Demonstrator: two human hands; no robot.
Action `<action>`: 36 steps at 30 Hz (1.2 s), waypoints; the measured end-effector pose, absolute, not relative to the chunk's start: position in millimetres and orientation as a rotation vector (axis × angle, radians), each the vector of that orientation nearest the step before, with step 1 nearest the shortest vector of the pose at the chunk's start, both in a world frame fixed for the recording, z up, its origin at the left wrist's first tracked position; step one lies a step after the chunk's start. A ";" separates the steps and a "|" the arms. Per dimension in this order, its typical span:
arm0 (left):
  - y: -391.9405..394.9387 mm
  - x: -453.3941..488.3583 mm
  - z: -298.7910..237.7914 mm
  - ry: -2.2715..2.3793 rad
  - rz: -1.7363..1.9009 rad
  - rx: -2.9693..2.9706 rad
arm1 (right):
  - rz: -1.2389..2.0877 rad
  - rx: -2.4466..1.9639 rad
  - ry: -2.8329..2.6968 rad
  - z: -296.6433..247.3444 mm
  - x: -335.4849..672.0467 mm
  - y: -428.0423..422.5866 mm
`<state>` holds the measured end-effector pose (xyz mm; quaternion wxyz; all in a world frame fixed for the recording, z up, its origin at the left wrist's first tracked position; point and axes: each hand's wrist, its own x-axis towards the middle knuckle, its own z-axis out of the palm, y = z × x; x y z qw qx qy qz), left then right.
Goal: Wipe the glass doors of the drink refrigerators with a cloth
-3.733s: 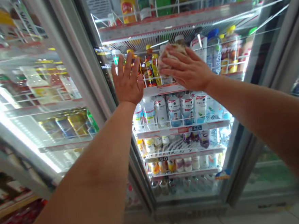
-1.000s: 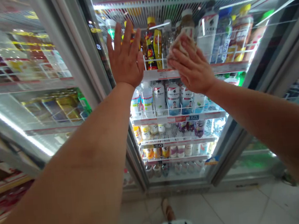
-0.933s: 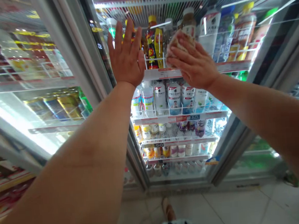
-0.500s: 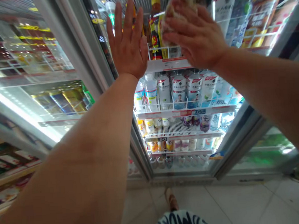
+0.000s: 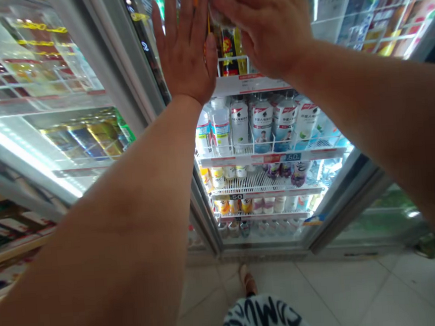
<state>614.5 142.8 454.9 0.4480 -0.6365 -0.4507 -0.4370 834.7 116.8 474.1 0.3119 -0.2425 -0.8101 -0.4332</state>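
My left hand point(image 5: 187, 51) lies flat with fingers stretched out against the glass door point(image 5: 313, 141) of a drinks fridge. Just to its right my right hand point(image 5: 267, 25) presses a crumpled pale cloth point(image 5: 217, 15) to the same glass, near the top of the view; the cloth is almost wholly hidden under the fingers and cut by the frame's top edge. Behind the glass stand dark and yellow bottles point(image 5: 229, 48) on the upper shelf and white-labelled bottles point(image 5: 263, 122) on the shelf below.
A second fridge door point(image 5: 49, 95) to the left shows cans and bottles behind reflections. The metal frame point(image 5: 152, 78) divides the two doors. Lower shelves hold small bottles and cans point(image 5: 243, 206). Pale floor tiles point(image 5: 342, 298) and my foot point(image 5: 248, 282) lie below.
My right hand has slid the cloth up the glass, from shelf-edge height to the top of the view. The left hand stays flat on the glass while my view tilts down.
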 end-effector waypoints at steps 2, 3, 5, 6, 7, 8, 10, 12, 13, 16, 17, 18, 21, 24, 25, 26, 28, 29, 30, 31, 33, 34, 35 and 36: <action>146.0 614.6 455.9 -1.120 -1.068 -1.556 | -1.112 -0.715 -2.077 467.9 826.4 115.8; 146.8 615.1 456.4 -1.125 -1.071 -1.536 | -1.111 -0.718 -2.097 464.4 822.4 114.9; 146.6 616.7 456.9 -1.143 -1.089 -1.499 | -1.130 -0.655 -2.215 462.0 816.2 112.4; 145.8 617.5 456.8 -1.147 -1.108 -1.482 | -1.140 -0.613 -2.279 463.8 814.2 111.0; 144.7 618.2 456.4 -1.144 -1.124 -1.470 | -1.145 -0.582 -2.324 467.1 812.6 109.8; 143.3 618.6 455.6 -1.131 -1.143 -1.459 | -1.145 -0.563 -2.354 471.2 811.0 108.9; 140.6 618.3 453.5 -1.081 -1.179 -1.456 | -1.125 -0.576 -2.345 477.5 806.8 108.2; 140.0 615.9 451.6 -1.025 -1.197 -1.507 | -1.097 -0.613 -2.273 478.0 800.4 108.5; 141.0 614.0 451.0 -0.996 -1.200 -1.539 | -1.085 -0.641 -2.237 476.5 797.2 108.5; 148.5 608.3 451.5 -0.935 -1.162 -1.579 | -1.091 -0.710 -2.232 471.3 794.7 106.0; 151.3 607.3 451.9 -0.928 -1.157 -1.563 | -1.107 -0.709 -2.266 470.8 798.4 104.5; 153.2 606.9 452.1 -0.932 -1.155 -1.548 | -1.125 -0.687 -2.309 471.1 805.0 102.9; 149.5 610.3 450.2 -0.972 -1.159 -1.522 | -1.175 -0.564 -2.387 472.3 841.7 101.3; 132.0 616.6 445.9 -0.987 -1.147 -1.572 | -1.205 -0.593 -2.217 466.0 894.5 108.8; 125.3 618.3 444.8 -0.985 -1.152 -1.597 | -1.191 -0.650 -2.102 461.9 912.4 113.4; 119.4 619.6 444.1 -0.985 -1.156 -1.621 | -1.153 -0.737 -1.991 457.1 929.1 119.0; 111.2 620.8 444.3 -0.997 -1.163 -1.652 | -1.018 -0.926 -1.771 447.5 956.5 131.8; 109.3 620.9 445.1 -1.010 -1.154 -1.666 | -0.950 -0.996 -1.705 443.3 966.2 138.5; 108.7 620.9 446.2 -1.029 -1.137 -1.677 | -0.902 -1.040 -1.658 439.9 973.2 144.7; 109.2 621.0 447.3 -1.053 -1.122 -1.679 | -0.870 -1.068 -1.636 437.2 977.7 150.1; 111.7 621.5 448.9 -1.112 -1.096 -1.655 | -0.854 -1.076 -1.642 434.0 980.7 157.7; 113.2 621.9 449.1 -1.140 -1.078 -1.636 | -0.861 -1.064 -1.644 433.1 980.5 159.8; 114.3 622.5 448.7 -1.158 -1.062 -1.615 | -0.867 -1.049 -1.642 432.4 979.9 161.0; 114.8 623.1 447.8 -1.164 -1.050 -1.592 | -0.881 -1.028 -1.631 431.8 979.5 161.8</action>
